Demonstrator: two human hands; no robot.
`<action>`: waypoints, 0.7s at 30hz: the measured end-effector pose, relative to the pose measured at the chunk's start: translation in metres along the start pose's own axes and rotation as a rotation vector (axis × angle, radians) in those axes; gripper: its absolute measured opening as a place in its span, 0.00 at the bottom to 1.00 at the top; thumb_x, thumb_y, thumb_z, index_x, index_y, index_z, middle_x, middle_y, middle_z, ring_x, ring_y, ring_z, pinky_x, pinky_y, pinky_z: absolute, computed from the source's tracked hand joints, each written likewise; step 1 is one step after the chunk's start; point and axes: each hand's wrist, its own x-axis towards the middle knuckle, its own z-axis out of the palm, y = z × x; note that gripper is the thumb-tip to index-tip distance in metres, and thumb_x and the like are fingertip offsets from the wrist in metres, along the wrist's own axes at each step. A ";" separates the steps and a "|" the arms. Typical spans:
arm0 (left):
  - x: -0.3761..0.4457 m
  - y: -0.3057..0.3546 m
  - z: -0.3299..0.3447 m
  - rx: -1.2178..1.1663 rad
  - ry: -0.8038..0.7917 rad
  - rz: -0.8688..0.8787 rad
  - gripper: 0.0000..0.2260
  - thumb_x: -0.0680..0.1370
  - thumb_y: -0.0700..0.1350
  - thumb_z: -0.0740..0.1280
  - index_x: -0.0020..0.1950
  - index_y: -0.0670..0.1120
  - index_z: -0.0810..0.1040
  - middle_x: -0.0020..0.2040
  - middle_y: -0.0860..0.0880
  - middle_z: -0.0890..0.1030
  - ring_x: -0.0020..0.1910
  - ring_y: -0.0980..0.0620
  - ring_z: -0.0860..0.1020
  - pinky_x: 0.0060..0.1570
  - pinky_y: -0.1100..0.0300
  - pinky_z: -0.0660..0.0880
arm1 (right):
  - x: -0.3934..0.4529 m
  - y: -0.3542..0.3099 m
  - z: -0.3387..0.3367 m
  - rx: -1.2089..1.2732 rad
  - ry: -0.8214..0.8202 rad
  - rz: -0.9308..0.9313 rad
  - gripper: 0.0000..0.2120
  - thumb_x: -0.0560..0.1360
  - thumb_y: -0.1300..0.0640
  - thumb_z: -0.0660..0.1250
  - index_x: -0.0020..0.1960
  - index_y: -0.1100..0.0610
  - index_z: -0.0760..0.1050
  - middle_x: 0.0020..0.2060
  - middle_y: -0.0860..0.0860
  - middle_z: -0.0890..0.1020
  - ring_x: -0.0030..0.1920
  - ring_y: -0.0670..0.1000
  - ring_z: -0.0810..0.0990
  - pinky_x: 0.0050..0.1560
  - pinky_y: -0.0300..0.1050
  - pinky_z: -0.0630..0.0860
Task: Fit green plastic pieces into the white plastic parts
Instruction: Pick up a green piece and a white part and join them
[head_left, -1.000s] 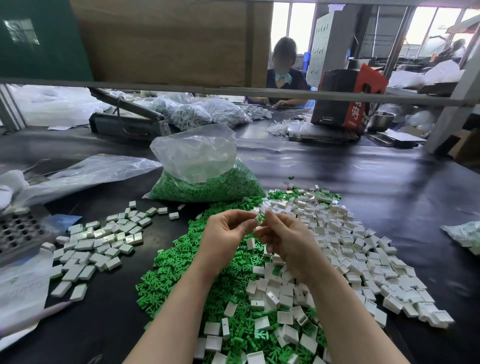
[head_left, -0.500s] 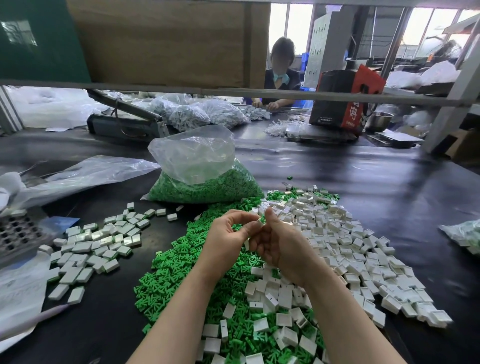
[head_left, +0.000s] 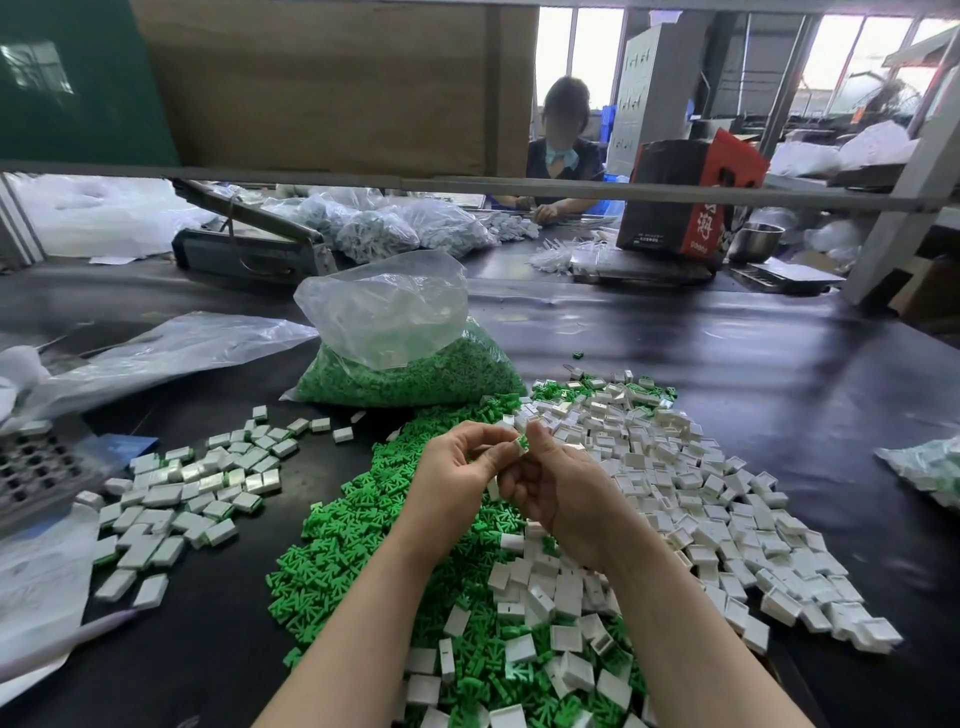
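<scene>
A small white plastic part with a green plastic piece (head_left: 521, 443) at its end is pinched between the fingertips of both hands, held up just above the piles. The left hand (head_left: 457, 470) is curled round it from the left, the right hand (head_left: 558, 486) is gripping it from the right with the thumb up top. How far the green bit is seated can't really be made out, too small.

Underneath, a heap of loose green plastic pieces (head_left: 358, 525) is spread on the black table (head_left: 727, 364), and a heap of empty white plastic housings (head_left: 701, 493) is spread to the right, the two mixed together near the forearms. Off to the left, a smaller scatter of white parts with green edges (head_left: 182, 493) is laid out. Behind the piles, a clear plastic bag of green pieces (head_left: 410, 358) is sat open. Further back, another person (head_left: 563, 150) is seated at the far side of the table.
</scene>
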 end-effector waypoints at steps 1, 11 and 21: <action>-0.001 0.001 0.000 -0.006 -0.004 -0.004 0.03 0.77 0.38 0.69 0.50 0.40 0.82 0.38 0.45 0.83 0.37 0.54 0.81 0.42 0.63 0.79 | 0.000 0.000 0.000 0.002 -0.001 0.001 0.26 0.76 0.41 0.60 0.54 0.65 0.75 0.34 0.54 0.79 0.36 0.49 0.73 0.39 0.42 0.67; -0.002 0.005 0.003 0.030 0.069 -0.008 0.04 0.77 0.36 0.68 0.43 0.43 0.81 0.28 0.49 0.79 0.27 0.54 0.76 0.31 0.64 0.77 | -0.002 -0.003 0.002 -0.003 -0.055 -0.006 0.24 0.75 0.43 0.62 0.53 0.65 0.76 0.35 0.54 0.79 0.35 0.48 0.74 0.34 0.38 0.69; -0.002 0.008 0.008 -0.049 0.129 -0.045 0.02 0.72 0.36 0.67 0.40 0.39 0.79 0.24 0.48 0.76 0.22 0.53 0.73 0.25 0.62 0.73 | -0.003 -0.002 0.006 -0.111 -0.041 -0.057 0.20 0.76 0.47 0.63 0.55 0.63 0.78 0.33 0.49 0.80 0.33 0.45 0.73 0.34 0.38 0.67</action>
